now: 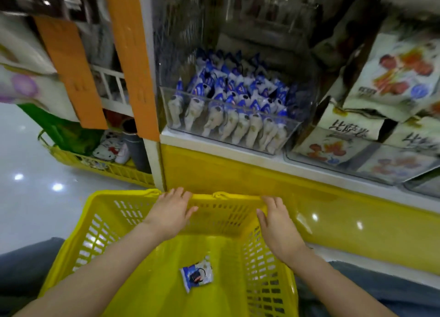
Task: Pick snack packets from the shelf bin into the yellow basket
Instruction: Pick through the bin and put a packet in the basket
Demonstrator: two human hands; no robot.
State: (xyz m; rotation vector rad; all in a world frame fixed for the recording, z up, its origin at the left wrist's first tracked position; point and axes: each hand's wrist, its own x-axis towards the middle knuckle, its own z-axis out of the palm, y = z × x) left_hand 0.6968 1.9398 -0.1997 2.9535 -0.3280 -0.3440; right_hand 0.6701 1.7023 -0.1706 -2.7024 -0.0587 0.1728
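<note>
A yellow plastic basket [112, 224] sits low in front of me, against the shelf base. One blue-and-white snack packet [196, 273] lies flat on its floor. My left hand [171, 209] rests on the basket's far rim with fingers laid over the edge. My right hand [277, 224] lies on the far right corner of the rim, fingers extended. Neither hand holds a packet. Above, a clear plastic shelf bin [166, 107] is packed with several blue-and-white snack packets [238, 95] standing upright.
Large white snack bags [400, 78] with red and blue print fill the bins to the right. Orange shelf uprights [133, 55] stand at the left. Another yellow basket [104, 166] with goods sits on the glossy white floor at the left. The shelf base [238, 171] is yellow.
</note>
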